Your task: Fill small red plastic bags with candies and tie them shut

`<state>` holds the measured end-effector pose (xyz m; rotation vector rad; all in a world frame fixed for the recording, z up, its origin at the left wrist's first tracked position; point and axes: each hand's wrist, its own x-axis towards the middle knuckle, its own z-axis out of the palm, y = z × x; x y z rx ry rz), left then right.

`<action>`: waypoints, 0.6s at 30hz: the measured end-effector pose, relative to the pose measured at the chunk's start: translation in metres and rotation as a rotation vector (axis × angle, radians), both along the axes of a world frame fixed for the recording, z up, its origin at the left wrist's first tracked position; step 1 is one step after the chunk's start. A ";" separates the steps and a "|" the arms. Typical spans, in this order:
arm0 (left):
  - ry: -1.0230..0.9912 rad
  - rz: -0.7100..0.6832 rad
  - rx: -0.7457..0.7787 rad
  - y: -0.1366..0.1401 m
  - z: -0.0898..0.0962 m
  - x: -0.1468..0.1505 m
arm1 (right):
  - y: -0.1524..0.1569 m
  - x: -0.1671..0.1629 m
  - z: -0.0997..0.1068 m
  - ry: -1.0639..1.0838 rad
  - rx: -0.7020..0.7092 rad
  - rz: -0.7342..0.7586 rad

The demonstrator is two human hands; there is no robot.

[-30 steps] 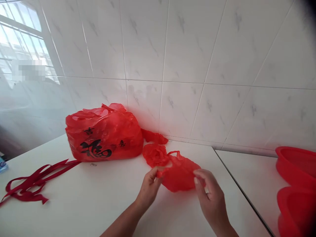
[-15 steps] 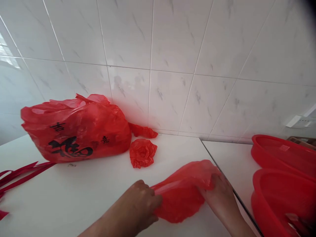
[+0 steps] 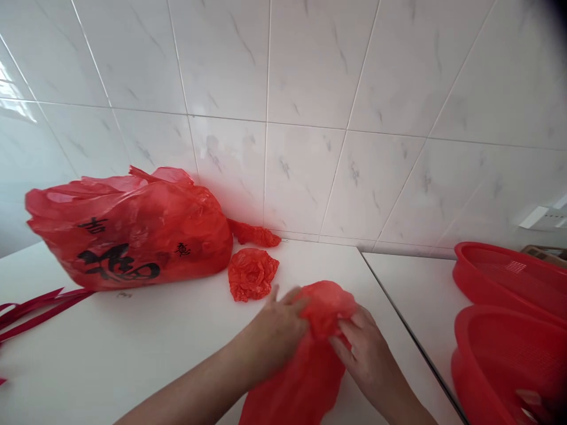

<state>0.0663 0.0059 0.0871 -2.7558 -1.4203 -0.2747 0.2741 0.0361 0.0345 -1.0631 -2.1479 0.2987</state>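
A thin red plastic bag (image 3: 301, 383) hangs between my two hands, its lower part running down to the bottom edge of the view. My left hand (image 3: 281, 327) grips the bag's left side near the top, fingers slightly blurred. On the right side, my right hand (image 3: 363, 348) pinches the gathered upper part between thumb and fingers. Just beyond my left hand lies a crumpled red plastic bag (image 3: 252, 274). Behind it, a twisted strip of red plastic (image 3: 257, 235) lies along the wall.
A large, full red bag with black characters (image 3: 133, 236) stands at the left. Red ribbons (image 3: 39, 313) lie before it on the white table (image 3: 133, 354). At right are two red plastic baskets (image 3: 465, 348), past a table seam (image 3: 407, 327). A tiled wall (image 3: 310, 88) rises behind.
The bag was stretched sideways between my hands; now it hangs downward with its top bunched. My left hand has moved up and right, and my right hand has shifted left.
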 end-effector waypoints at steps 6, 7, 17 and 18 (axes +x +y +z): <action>0.132 0.348 0.049 0.025 -0.031 -0.032 | 0.000 0.058 -0.022 -0.332 0.265 -0.131; 0.094 0.324 0.053 0.023 -0.027 -0.034 | -0.004 0.059 -0.020 -0.304 0.339 -0.143; -0.004 0.103 -0.177 0.011 -0.030 -0.008 | -0.001 -0.044 0.018 0.045 -0.004 0.266; 0.011 0.081 -0.212 0.011 -0.038 -0.008 | 0.007 -0.050 0.012 -0.007 -0.071 0.275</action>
